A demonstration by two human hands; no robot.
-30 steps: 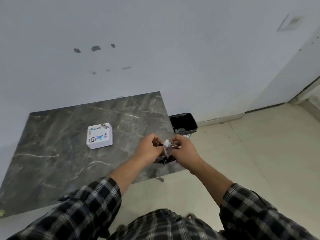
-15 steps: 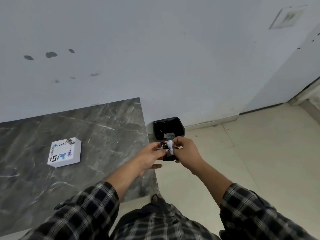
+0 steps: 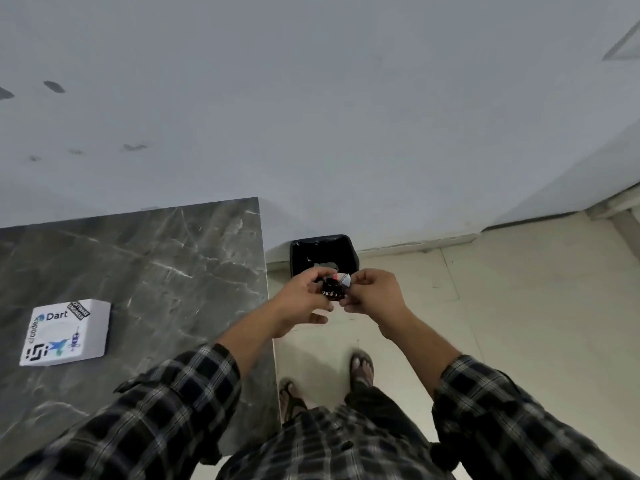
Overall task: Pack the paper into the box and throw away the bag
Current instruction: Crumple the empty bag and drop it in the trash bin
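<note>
Hands pinching a crumpled bag (image 3: 334, 287), left hand (image 3: 300, 301) and right hand (image 3: 374, 293) both closed on it, bin (image 3: 323, 252) just beyond, box (image 3: 65, 332) far left on worktop (image 3: 156, 271).

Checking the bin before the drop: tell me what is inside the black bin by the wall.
The black bin holds a black liner and one pale crumpled scrap. Both hands, the left hand and right hand, cover its near part.

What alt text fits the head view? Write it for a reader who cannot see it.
Both hands, left hand and right hand, pinch a small crumpled black bag above a black trash bin on the floor. A white printed box sits closed on the dark marble table to the left.
</note>
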